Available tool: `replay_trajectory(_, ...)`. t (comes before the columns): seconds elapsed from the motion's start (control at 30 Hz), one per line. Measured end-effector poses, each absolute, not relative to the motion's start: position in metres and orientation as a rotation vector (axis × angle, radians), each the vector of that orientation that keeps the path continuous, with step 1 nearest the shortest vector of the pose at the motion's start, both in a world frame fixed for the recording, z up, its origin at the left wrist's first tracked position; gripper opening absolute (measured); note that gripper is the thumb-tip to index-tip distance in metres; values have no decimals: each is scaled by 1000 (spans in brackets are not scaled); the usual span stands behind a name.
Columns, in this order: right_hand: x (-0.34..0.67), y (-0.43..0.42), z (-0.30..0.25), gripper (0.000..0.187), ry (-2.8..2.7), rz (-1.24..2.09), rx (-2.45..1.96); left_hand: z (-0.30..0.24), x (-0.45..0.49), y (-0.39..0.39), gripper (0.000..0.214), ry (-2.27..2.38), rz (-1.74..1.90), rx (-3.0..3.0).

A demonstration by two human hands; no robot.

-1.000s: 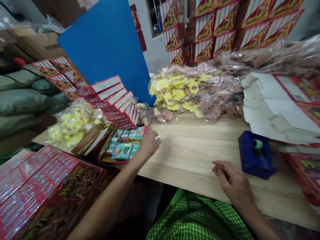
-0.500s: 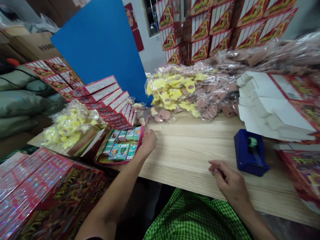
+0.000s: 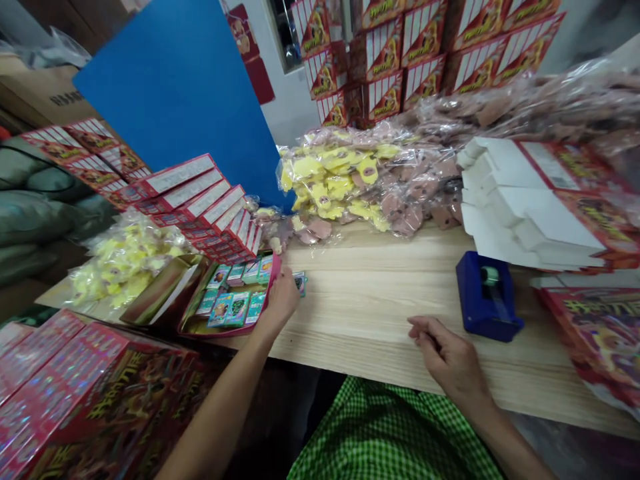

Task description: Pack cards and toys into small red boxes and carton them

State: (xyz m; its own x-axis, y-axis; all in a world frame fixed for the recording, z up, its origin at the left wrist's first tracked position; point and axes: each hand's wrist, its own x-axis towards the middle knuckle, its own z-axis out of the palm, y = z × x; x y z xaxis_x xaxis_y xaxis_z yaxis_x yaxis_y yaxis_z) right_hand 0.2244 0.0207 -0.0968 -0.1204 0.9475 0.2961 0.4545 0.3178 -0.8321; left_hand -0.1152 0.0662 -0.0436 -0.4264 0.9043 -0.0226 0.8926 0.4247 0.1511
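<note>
Left hand (image 3: 281,301) at pink tray (image 3: 213,335) of small teal cards (image 3: 230,309); right hand (image 3: 447,351) loosely curled, empty.
Left fingers curled, hold unclear; loose card (image 3: 300,282) just beyond them could slide away, and a knock could tip the tray. Yellow lettering on red cartons (image 3: 423,33) unreadable.

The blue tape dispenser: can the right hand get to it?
Probably yes. The right hand rests on the wooden table top, a little way from the blue tape dispenser. Nothing stands between them on the wood, so a short slide across looks enough.
</note>
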Motion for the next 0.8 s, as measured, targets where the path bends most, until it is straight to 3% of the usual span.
replay_trajectory(0.37, 219, 20, -95, 24, -1784, 642, -1229, -47, -78, 59, 31, 2695, 24, 1633)
replay_trajectory(0.5, 240, 1, -70, 31, -1857, 374, -1207, -34, -76, 55, 33, 2602, 50, 1698)
replay_trajectory(0.6, 276, -1, -45, 42, -1884, -67, -1601, -43, -76, 50, 49, 2615, 150, 1715)
replay_trajectory(0.67, 305, 4, -35, 55, -1804, -279, -2053, -58, -74, 51, 48, 2608, 523, 1859)
replay_trajectory(0.73, 331, 8, -33, 66, -1747, -311, -2408, -73, -68, 51, 42, 2414, 829, 2049)
replay_trajectory(0.8, 347, 8, -38, 66, -1779, -277, -2554, -84, -57, 50, 41, 2235, 979, 2141)
